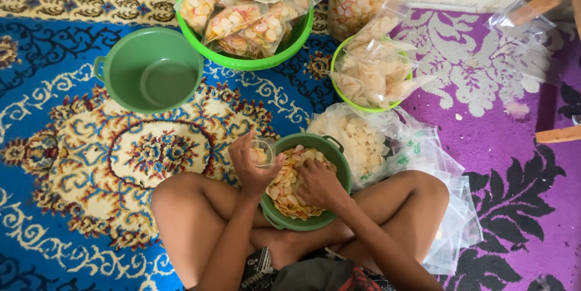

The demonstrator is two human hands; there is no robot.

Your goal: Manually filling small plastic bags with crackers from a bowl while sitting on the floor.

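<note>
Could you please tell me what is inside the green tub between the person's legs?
The green tub holds loose pale crackers. The right hand rests in them, covering some; the left hand holds a small clear bag over them. The tub's bottom is hidden.

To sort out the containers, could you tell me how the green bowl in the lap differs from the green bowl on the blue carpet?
The lap bowl holds loose crackers; the carpet bowl holds none. The right hand reaches into the lap bowl; no hand touches the carpet bowl. Both are green with side handles.

Right hand (319, 183) fingertips hiding in crackers (289, 189); small clear bag (262, 153) partly behind left hand (251, 167); bag contents too blurry.
</note>
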